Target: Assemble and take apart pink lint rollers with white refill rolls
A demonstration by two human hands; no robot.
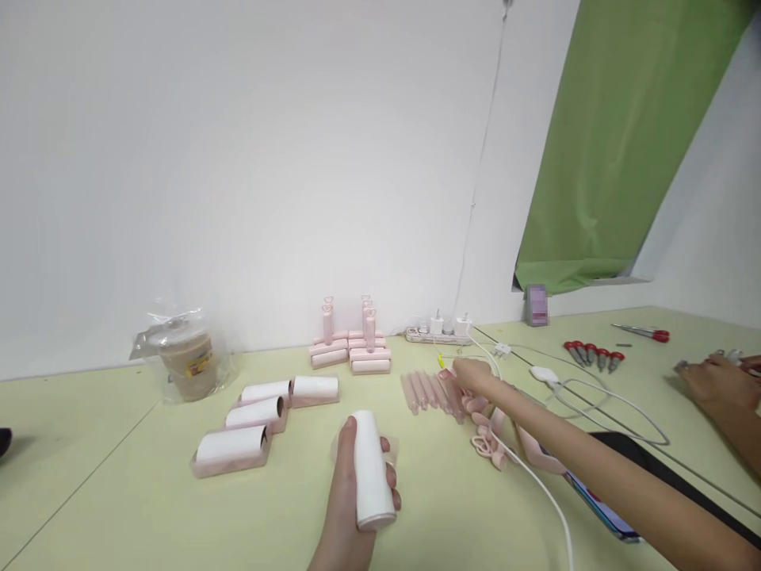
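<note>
My left hand (346,484) is wrapped round a white lint roller (373,476), tilted up over the near part of the table, with a translucent pinkish casing showing beside it. Further right, my right hand (474,375) is closed with its fingertips at a small pink plastic piece (445,373). It hovers over the far end of a row of translucent pink tubes (425,391). Just below that hand lies a pile of loose pink parts (483,432), some heart-shaped. Left of my left hand, several white rolls (235,446) rest in pinkish cases.
Pink rollers (370,353) and upright handles stand by the wall, near a power strip (438,336). A bagged tub (193,361) sits left. White cables (624,404), a phone (609,507), red-capped tubes (594,354) and scissors (648,332) lie right, beside another person's hands (717,385).
</note>
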